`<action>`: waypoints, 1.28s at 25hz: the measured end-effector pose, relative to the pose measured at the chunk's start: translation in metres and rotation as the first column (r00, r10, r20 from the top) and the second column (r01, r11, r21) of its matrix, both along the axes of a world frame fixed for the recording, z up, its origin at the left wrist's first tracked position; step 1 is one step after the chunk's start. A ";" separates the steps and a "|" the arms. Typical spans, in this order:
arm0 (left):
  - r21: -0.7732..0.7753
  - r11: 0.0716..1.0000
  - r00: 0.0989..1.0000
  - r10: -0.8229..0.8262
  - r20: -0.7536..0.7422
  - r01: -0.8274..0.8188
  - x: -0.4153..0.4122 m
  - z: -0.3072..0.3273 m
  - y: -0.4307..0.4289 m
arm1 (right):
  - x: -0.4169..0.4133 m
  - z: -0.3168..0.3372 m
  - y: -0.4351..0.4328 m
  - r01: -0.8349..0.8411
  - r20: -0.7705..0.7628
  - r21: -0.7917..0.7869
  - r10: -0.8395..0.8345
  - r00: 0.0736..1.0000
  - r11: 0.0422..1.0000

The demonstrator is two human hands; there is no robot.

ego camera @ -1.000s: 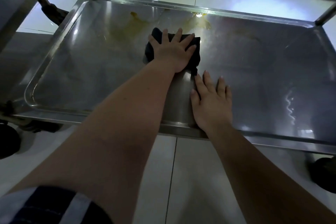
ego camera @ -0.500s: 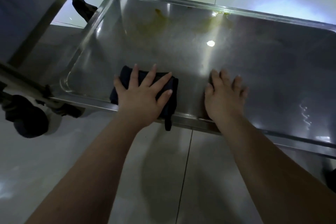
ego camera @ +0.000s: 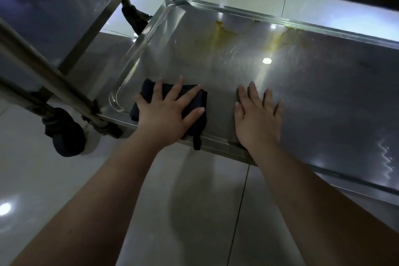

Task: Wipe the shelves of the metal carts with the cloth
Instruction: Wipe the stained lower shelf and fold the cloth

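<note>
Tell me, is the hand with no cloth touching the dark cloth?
Apart. The head view shows bare shelf between the right hand and the cloth under the left hand.

The scene is dim and bluish, lit from above: a small round lamp reflection glares at the middle of the steel shelf, with a pale streak running toward the near rim and more bright spots along its far edge. Below the shelf, the glossy floor carries soft shadows of the arms and another glare patch at the far left. Straight cart posts bow near the frame edges from the wide lens, and detail is soft and grainy.
</note>
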State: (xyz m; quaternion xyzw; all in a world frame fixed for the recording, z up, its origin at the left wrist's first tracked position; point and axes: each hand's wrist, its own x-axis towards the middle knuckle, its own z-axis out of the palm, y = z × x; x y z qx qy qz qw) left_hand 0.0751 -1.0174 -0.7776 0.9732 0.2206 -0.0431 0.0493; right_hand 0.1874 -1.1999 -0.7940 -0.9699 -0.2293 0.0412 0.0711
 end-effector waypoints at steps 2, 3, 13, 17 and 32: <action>0.002 0.999 0.999 -0.032 0.032 0.032 0.015 -0.002 0.003 | 0.000 0.000 -0.001 0.005 0.005 -0.012 -0.005 1.000 1.000; -0.004 0.999 0.998 -0.044 0.044 0.044 0.027 -0.002 0.006 | 0.000 0.000 -0.001 0.007 0.004 -0.013 -0.007 1.000 1.000; -0.057 0.993 0.995 -0.102 -0.023 0.100 0.117 0.011 0.007 | 0.004 -0.001 -0.003 -0.009 -0.006 0.011 0.010 1.000 1.000; -0.039 0.986 0.985 -0.158 0.074 0.161 0.018 0.000 -0.002 | 0.005 -0.003 -0.002 -0.023 0.005 0.020 0.023 1.000 1.000; 0.011 0.978 0.977 0.207 0.059 -0.208 -0.029 -0.001 0.000 | 0.010 -0.001 0.027 -0.174 0.041 -0.017 0.175 0.984 0.985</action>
